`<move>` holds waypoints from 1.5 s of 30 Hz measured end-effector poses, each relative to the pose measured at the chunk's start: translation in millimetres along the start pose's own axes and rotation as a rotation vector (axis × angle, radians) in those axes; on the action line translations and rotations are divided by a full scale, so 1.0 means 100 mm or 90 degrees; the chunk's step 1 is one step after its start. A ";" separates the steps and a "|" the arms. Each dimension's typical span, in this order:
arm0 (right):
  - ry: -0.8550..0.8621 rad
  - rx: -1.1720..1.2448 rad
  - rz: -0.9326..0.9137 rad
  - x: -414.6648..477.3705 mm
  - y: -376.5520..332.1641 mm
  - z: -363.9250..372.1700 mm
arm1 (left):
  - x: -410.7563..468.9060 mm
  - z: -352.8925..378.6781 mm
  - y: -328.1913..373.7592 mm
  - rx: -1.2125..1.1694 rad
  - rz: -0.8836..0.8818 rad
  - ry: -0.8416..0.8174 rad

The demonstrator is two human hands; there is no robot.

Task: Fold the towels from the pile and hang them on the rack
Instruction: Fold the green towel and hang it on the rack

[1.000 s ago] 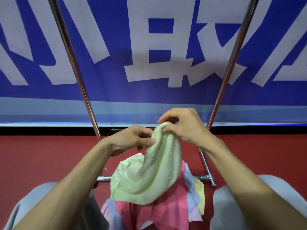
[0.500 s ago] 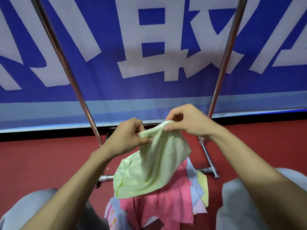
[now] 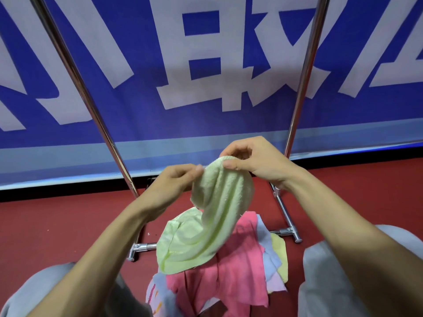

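Observation:
A pale green towel point(image 3: 206, 227) hangs bunched in the air over the pile. My left hand point(image 3: 169, 184) pinches its upper edge on the left. My right hand point(image 3: 256, 163) pinches the top of the same edge, thumb in front, close beside the left. Below lies the pile of towels point(image 3: 231, 271) on the floor, a pink one on top, with blue, yellow and patterned ones under it. The rack point(image 3: 304, 72) shows as two slanted metal poles, the left pole point(image 3: 75, 72) and the right one, rising past both hands; its top bar is out of view.
The rack's base feet point(image 3: 288, 232) rest on the red floor point(image 3: 50, 227) just behind the pile. A blue banner with large white characters point(image 3: 206, 65) fills the wall behind. My knees in grey trousers point(image 3: 320, 271) flank the pile.
My hands have drawn closer together along the towel's top edge, so the cloth now hangs narrower and more bunched. The view has shifted slightly.

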State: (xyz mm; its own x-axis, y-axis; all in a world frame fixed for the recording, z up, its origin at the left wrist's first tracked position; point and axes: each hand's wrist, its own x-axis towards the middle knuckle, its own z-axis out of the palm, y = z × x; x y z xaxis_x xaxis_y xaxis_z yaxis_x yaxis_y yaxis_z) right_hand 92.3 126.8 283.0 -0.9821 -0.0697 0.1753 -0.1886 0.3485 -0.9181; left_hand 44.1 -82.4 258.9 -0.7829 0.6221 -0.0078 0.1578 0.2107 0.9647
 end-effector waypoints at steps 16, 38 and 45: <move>0.219 0.092 0.091 0.06 0.09 -0.07 | 0.05 -0.09 -0.14 0.357 -0.016 -0.038; -0.008 -0.486 0.161 0.17 0.49 0.01 | -0.11 -0.32 0.14 -0.073 -0.023 0.248; -0.015 -0.551 0.172 0.14 0.59 -0.02 | -0.16 -0.42 0.29 -0.210 0.072 0.325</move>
State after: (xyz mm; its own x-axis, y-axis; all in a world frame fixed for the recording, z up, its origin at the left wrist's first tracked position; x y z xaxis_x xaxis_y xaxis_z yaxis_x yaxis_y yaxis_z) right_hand 67.6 148.7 231.7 -0.9946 0.1009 -0.0229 0.1027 0.9360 -0.3368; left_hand 36.1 -118.0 298.4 -0.9743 0.1708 0.1468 0.1253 -0.1303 0.9835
